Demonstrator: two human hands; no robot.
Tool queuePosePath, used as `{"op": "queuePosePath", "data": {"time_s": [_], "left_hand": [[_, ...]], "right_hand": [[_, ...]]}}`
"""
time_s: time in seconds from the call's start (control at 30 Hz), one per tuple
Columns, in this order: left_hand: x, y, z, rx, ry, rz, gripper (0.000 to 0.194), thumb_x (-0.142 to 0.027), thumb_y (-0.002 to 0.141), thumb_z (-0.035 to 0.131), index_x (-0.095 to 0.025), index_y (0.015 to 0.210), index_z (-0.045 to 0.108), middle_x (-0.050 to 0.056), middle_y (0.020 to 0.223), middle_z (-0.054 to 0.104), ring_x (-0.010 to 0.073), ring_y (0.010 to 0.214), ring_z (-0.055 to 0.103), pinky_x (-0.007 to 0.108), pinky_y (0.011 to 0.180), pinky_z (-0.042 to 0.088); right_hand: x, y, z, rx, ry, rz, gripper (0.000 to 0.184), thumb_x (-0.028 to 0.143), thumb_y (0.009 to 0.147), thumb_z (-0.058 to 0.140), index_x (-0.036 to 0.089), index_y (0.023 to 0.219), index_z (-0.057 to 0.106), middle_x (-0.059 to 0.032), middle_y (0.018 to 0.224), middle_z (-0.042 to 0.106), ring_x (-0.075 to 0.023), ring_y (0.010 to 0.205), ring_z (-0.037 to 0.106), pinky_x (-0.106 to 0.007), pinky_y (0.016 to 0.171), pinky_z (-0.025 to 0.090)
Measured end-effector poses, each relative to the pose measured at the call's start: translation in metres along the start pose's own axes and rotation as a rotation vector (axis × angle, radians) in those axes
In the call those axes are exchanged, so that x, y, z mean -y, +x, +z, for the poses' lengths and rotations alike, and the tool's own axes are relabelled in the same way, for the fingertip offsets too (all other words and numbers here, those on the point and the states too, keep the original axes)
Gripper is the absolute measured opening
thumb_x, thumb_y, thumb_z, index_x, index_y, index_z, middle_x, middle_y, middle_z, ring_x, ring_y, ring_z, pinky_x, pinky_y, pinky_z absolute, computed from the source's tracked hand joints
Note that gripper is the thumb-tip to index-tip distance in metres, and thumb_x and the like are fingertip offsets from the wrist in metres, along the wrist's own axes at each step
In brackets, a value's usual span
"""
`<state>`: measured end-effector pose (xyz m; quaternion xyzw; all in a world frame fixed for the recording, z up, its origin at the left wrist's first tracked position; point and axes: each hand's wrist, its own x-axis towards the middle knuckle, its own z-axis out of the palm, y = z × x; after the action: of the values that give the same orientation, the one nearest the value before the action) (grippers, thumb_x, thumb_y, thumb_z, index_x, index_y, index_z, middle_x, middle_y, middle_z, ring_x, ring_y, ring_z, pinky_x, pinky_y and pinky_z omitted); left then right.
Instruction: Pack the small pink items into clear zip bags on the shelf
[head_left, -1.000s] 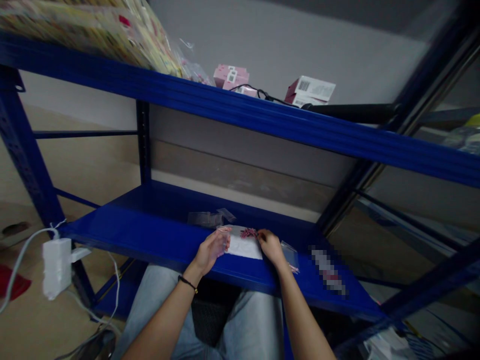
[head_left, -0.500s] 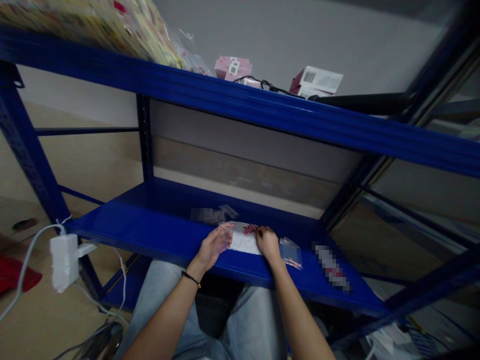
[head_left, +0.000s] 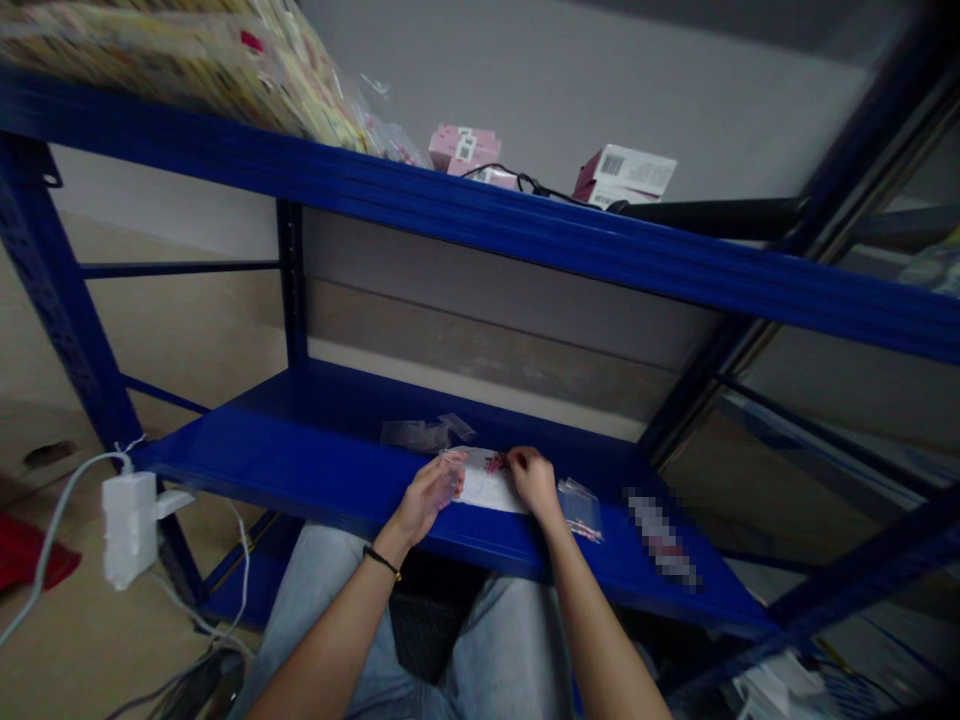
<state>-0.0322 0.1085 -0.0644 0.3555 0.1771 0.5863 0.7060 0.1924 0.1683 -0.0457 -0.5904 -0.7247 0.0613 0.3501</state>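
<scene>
My left hand (head_left: 427,497) is closed on a small clear plastic bag (head_left: 453,478), held above the shelf's front edge at the left end of a white sheet (head_left: 484,488). On that sheet lies a little heap of small pink-and-red pieces (head_left: 495,464), too small to name. My right hand (head_left: 532,480) rests at the sheet's right side with its fingertips pinched together at the heap. Whatever those fingertips hold is hidden. Beside the right hand lies a clear bag with pink-and-red pieces (head_left: 580,512) in it. More clear bags (head_left: 420,434) lie behind the left hand.
The blue shelf (head_left: 285,440) spans the front, with a second blue shelf beam (head_left: 450,205) above it. Pink boxes (head_left: 465,150), white-and-pink boxes (head_left: 630,172) and a stuffed plastic bag (head_left: 187,75) sit up there. A white power adapter (head_left: 129,525) hangs at left. A pixelated item (head_left: 661,537) lies at right.
The view has tilted up slightly. My right hand has shifted a little at the heap, while my left hand keeps the clear bag in nearly the same place.
</scene>
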Motion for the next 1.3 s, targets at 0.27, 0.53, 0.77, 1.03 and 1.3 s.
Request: {"op": "queuePosePath", "data": {"time_s": [0.27, 0.53, 0.77, 1.03, 1.3], "left_hand": [[0.006, 0.0, -0.001, 0.08, 0.118, 0.022, 0.038, -0.037, 0.084, 0.07, -0.015, 0.114, 0.067, 0.008, 0.095, 0.065, 0.0151, 0.078, 0.059, 0.026, 0.071, 0.041], [0.002, 0.0, -0.003, 0.05, 0.066, 0.009, 0.037, -0.037, 0.086, 0.067, -0.015, 0.116, 0.067, 0.007, 0.09, 0.064, 0.0137, 0.075, 0.059, 0.024, 0.069, 0.041], [0.004, 0.002, -0.004, 0.017, 0.053, 0.005, 0.038, -0.037, 0.085, 0.068, -0.014, 0.115, 0.068, 0.007, 0.088, 0.065, 0.0131, 0.073, 0.06, 0.023, 0.068, 0.042], [0.002, 0.0, -0.002, -0.003, 0.051, 0.006, 0.04, -0.04, 0.081, 0.072, -0.014, 0.112, 0.07, 0.007, 0.088, 0.066, 0.013, 0.072, 0.06, 0.023, 0.067, 0.042], [0.003, 0.001, -0.002, 0.022, 0.074, -0.001, 0.04, -0.04, 0.083, 0.07, -0.014, 0.113, 0.069, 0.007, 0.09, 0.066, 0.0137, 0.074, 0.059, 0.024, 0.069, 0.042]], "right_hand": [[0.096, -0.01, -0.025, 0.161, 0.505, -0.245, 0.026, 0.042, 0.088, 0.06, 0.021, 0.094, 0.073, -0.0043, 0.095, 0.07, -0.0168, 0.083, 0.063, -0.026, 0.074, 0.047], [0.003, 0.01, -0.022, -0.032, 0.299, 0.075, 0.026, 0.03, 0.089, 0.051, 0.016, 0.099, 0.071, -0.0092, 0.099, 0.073, -0.0225, 0.092, 0.066, -0.03, 0.081, 0.047], [-0.032, 0.001, 0.0, 0.114, -0.263, 0.08, 0.023, 0.02, 0.091, 0.049, 0.017, 0.096, 0.072, -0.0099, 0.097, 0.07, -0.0208, 0.089, 0.065, -0.026, 0.077, 0.042], [-0.022, -0.002, 0.009, 0.087, -0.377, 0.094, 0.023, 0.021, 0.094, 0.048, 0.016, 0.092, 0.071, -0.01, 0.094, 0.066, -0.0185, 0.084, 0.062, -0.025, 0.074, 0.041], [0.045, 0.004, -0.027, 0.15, 0.212, -0.185, 0.021, 0.028, 0.092, 0.053, 0.018, 0.092, 0.072, -0.0053, 0.092, 0.068, -0.0167, 0.081, 0.063, -0.026, 0.074, 0.044]]}}
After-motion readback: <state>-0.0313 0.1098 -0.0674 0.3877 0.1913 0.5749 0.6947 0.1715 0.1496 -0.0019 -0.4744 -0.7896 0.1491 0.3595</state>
